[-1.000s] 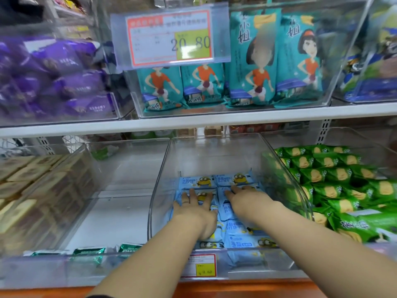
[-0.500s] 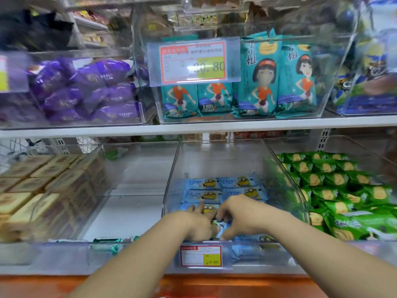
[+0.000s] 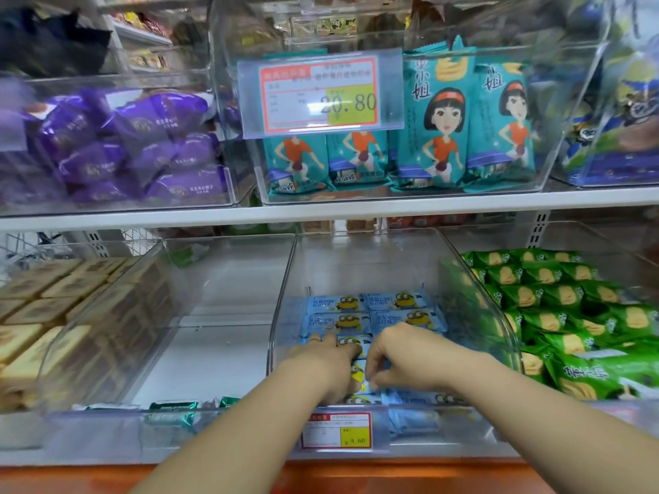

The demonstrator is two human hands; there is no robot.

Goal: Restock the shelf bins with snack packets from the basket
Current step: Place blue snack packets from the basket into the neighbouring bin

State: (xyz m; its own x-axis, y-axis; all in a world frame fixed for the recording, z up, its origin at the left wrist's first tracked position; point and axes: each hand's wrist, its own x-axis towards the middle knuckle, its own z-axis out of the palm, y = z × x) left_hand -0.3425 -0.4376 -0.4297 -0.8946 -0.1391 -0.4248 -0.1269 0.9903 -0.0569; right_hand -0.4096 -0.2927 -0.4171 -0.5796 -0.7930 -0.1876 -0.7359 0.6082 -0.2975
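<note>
In the middle bin, the left hand lies flat on the blue packets. The right hand fingers pinch one. Lay it flat, lined up with the rows.

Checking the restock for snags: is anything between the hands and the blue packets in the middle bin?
Nothing visible. The left hand and right hand are both inside the clear bin, directly on the blue packets.
</note>
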